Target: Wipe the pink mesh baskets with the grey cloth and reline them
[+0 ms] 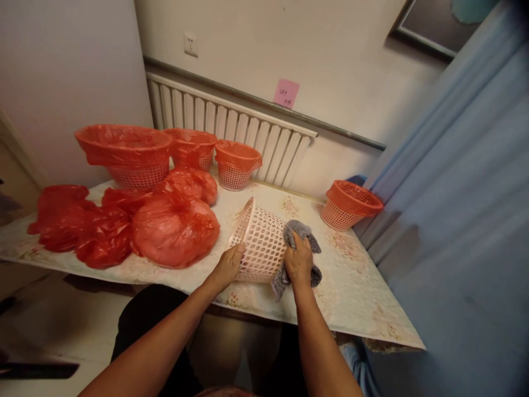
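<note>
A pale pink perforated plastic basket (264, 237) lies tipped on its side over the table, its open mouth facing left. My left hand (228, 267) grips its rim, the thumb on the outer wall and the other fingers hidden inside or behind. At the basket's base, my right hand (299, 259) is closed on a grey cloth (303, 227) and presses it against the bottom. Parts of the cloth hang out below and to the right of the hand.
Several baskets lined with red plastic bags, such as the large one (140, 173), stand at the back left; another lined basket (349, 204) is at the right by a blue curtain (446, 220). Filled red bags (177, 231) lie left on the flowered tablecloth (355, 286). A radiator (231, 118) is behind.
</note>
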`<state>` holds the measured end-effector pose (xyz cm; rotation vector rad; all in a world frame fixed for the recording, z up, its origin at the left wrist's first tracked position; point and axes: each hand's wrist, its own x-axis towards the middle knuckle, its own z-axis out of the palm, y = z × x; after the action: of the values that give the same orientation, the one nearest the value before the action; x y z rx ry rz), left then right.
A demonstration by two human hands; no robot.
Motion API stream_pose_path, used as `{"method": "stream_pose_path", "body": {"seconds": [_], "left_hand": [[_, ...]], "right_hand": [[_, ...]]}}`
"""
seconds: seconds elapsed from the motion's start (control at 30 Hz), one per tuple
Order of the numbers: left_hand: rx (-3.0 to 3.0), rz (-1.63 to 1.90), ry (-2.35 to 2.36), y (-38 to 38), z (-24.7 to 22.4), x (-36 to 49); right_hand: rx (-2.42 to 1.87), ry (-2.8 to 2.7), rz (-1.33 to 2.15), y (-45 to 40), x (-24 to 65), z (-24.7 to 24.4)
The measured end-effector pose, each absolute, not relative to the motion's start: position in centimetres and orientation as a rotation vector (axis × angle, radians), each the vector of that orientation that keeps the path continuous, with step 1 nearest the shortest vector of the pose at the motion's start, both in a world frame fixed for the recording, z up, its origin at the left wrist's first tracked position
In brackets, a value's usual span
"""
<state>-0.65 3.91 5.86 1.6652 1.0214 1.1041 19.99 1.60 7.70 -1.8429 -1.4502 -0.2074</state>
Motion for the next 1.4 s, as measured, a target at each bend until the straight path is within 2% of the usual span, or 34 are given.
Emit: {"method": "stream_pose_path", "body": {"seconds": [0.1,0.2,0.47,0.57,0.8,1.07,1.27,1.4], "left_hand": [[1.615,1.106,1.018,4.1,6.1,-0.6],[1.585,1.103,1.0,4.5,6.3,-0.4],[1.614,1.121,0.982,5.0,6.9,-0.2],[1.634,1.121,0.97,4.7,5.9,-0.6],[1.684,1.162,1.029,3.5,3.7,-1.6],[1.65,1.168,1.132,2.9,5.4,-0.7],[1.609,1.137,1.071,3.5,4.7,-0.4],[1.577,1.131,1.046,3.7,4.3,-0.3]], "right_hand": [[-1.74,-1.674,-0.181,2.8,16.7,10.1],[-1.629,-1.822,-0.209,2.4,13.4,10.4],[-1.607,-1.89,-0.374,-2.1,9.8,2.6],[-1.606,-1.884,-0.405,-2.5,9.7,1.3],[-1.642,-1.869,-0.321,-2.4,9.6,3.9],[-1.68,-1.734,-0.331,-1.7,14.9,4.0],[-1.82,-1.384,-0.323,-1.8,22.6,1.9],[-1.859,-1.187,-0.283,-2.0,24.3,1.9]]}}
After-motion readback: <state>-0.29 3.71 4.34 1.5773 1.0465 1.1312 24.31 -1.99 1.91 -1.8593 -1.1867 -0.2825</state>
